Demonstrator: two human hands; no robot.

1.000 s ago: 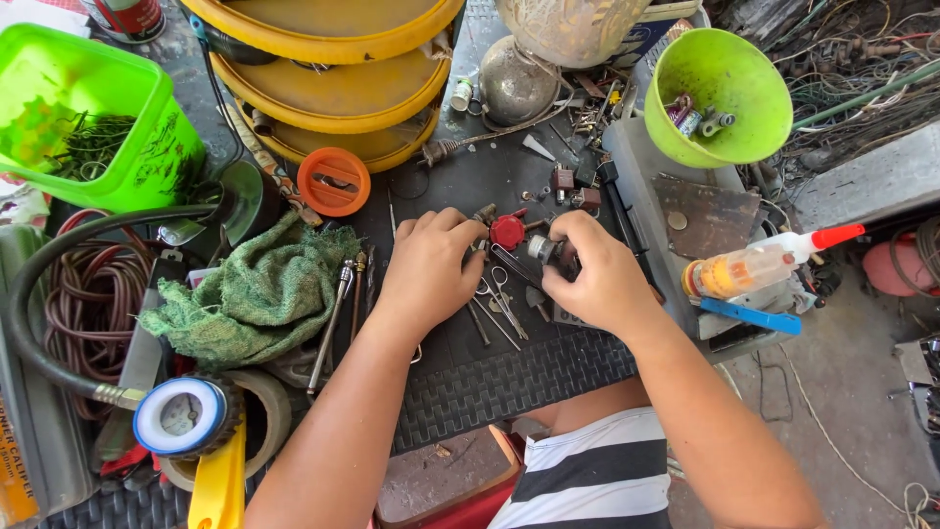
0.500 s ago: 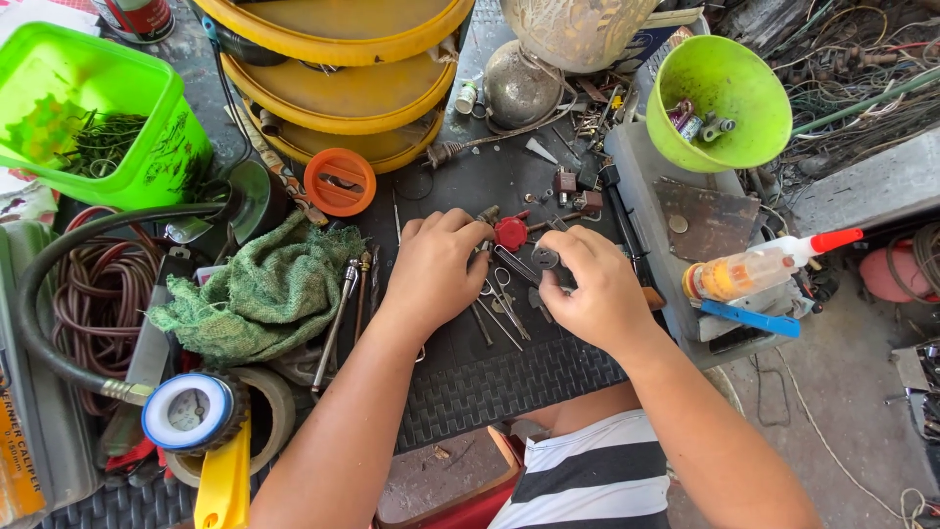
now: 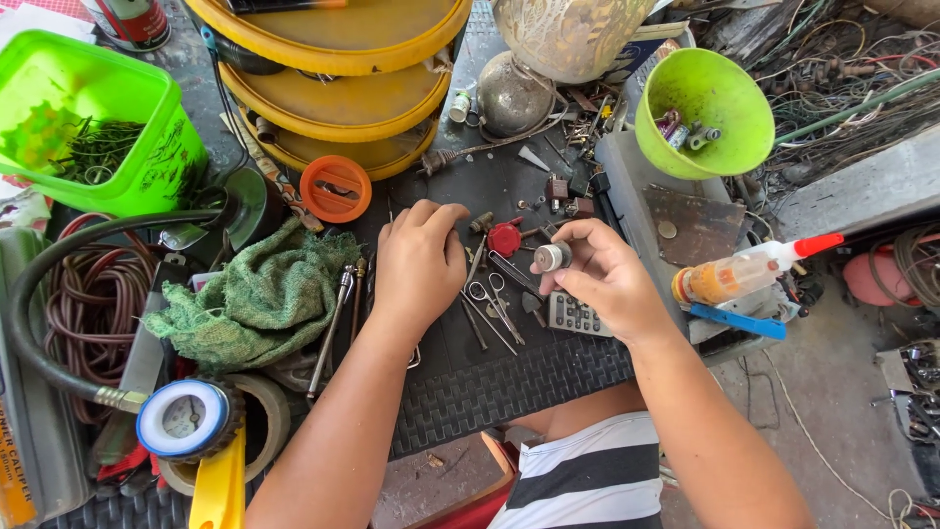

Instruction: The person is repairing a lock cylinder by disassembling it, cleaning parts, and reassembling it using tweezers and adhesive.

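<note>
Right hand (image 3: 602,279) fingers pinch small round metal part (image 3: 552,257). Left hand (image 3: 421,263) flat, holding nothing. Part may slip, roll into tools (image 3: 490,294) at 9 o'clock.

This is looking like a small repair workshop, a crowded bench set up in the open. A black ribbed mat (image 3: 509,392) is covering the bench, and loose screws, tweezers and small metal parts are lying scattered over its middle. A pressure gauge (image 3: 182,418) on a black hose (image 3: 39,284) is sitting at the near left corner beside coiled wire (image 3: 83,304). Stacked yellow trays (image 3: 343,98) are crowding the far edge, and tangled cables (image 3: 842,69) are piling up beyond the far right corner.
</note>
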